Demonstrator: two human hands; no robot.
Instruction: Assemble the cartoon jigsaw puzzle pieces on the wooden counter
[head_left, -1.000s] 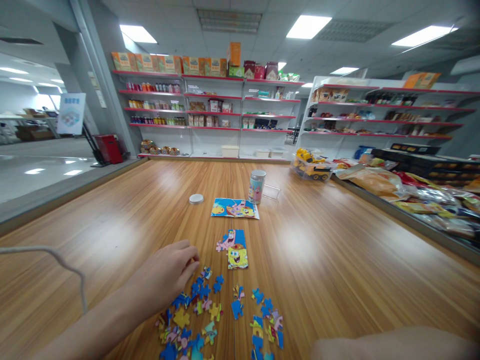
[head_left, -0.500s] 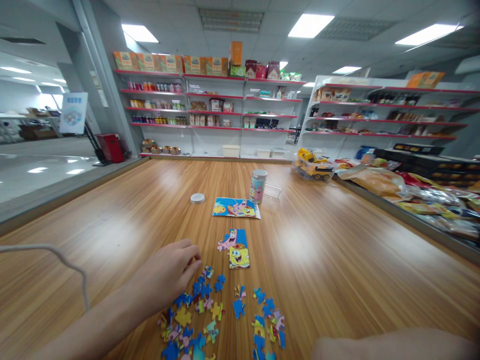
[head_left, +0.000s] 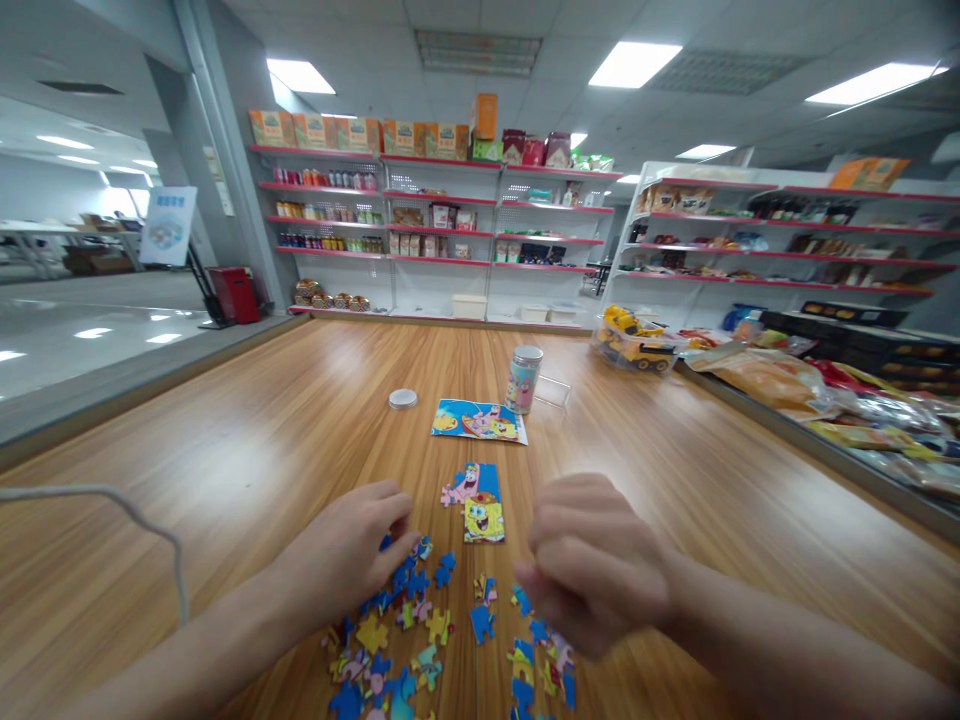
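Fingers curled, my left hand [head_left: 360,540] rests at the upper left edge of the loose puzzle pieces [head_left: 373,632]; whatever its fingertips hold is hidden. My right hand [head_left: 592,560], closed and slightly blurred, hovers over the right-hand cluster of pieces [head_left: 523,665]; I cannot make out anything in it. Between and beyond the hands lies a joined puzzle section [head_left: 484,518] with a yellow face and a pink figure. Behind it are a picture sheet [head_left: 478,421] and an upright tin [head_left: 523,380] with a silver top. A round white lid [head_left: 403,398] lies to the left.
A thin clear frame [head_left: 553,392] stands beside the tin. Toy trucks fill a clear bin [head_left: 637,352] at the back right, near packaged snacks [head_left: 765,380]. A grey cable [head_left: 127,505] crosses the left side. Stocked shelves [head_left: 442,205] stand behind the table.
My right hand has risen from the bottom right edge to above the right-hand pieces. My left hand stays by the left pieces. The view has shifted slightly.
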